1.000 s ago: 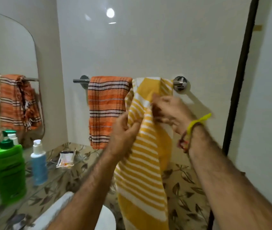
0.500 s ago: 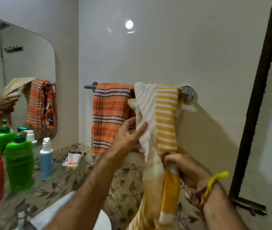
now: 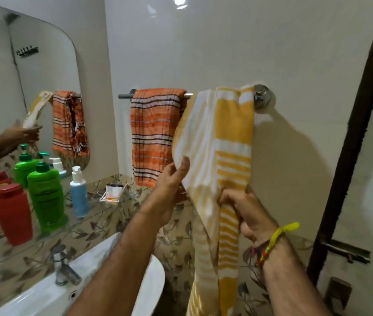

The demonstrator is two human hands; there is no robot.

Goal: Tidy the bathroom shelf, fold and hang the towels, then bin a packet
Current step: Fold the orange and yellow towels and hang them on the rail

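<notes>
A yellow and white striped towel (image 3: 224,137) hangs over the right end of the chrome towel rail (image 3: 125,96), bunched into a narrow strip lower down. My right hand (image 3: 247,213) grips that bunched part at mid height. My left hand (image 3: 171,188) pinches the towel's left edge between thumb and fingers. An orange striped towel (image 3: 152,135) hangs folded on the rail's left half. A small clear packet (image 3: 112,193) lies on the glass shelf (image 3: 51,233) below the orange towel.
On the shelf stand a red bottle (image 3: 13,213), a green pump bottle (image 3: 45,195) and a blue bottle (image 3: 78,195). A mirror (image 3: 21,92) backs them. A white basin (image 3: 51,290) with a tap (image 3: 63,270) sits below. A dark door frame (image 3: 349,142) runs along the right.
My right hand has come down from the rail to grip the yellow towel lower. The towel's upper part is spread wider over the rail, and my left hand has shifted to its left edge.
</notes>
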